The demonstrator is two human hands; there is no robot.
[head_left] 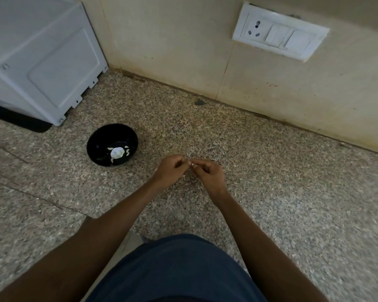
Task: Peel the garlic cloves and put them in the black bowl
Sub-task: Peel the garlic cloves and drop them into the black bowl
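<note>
Peeling: left hand point(171, 168) and right hand point(207, 171) pinch one garlic clove point(192, 164); next, drop it into the black bowl point(96, 140).

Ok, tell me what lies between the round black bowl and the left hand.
Only bare speckled stone counter lies between black bowl and left hand, in the head view.

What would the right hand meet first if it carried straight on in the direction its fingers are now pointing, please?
The right hand points left, toward the left hand, with a small garlic clove pinched between them. It would likely meet the clove and the left hand's fingertips at once; the black bowl lies farther along, though depth is unclear.
</note>
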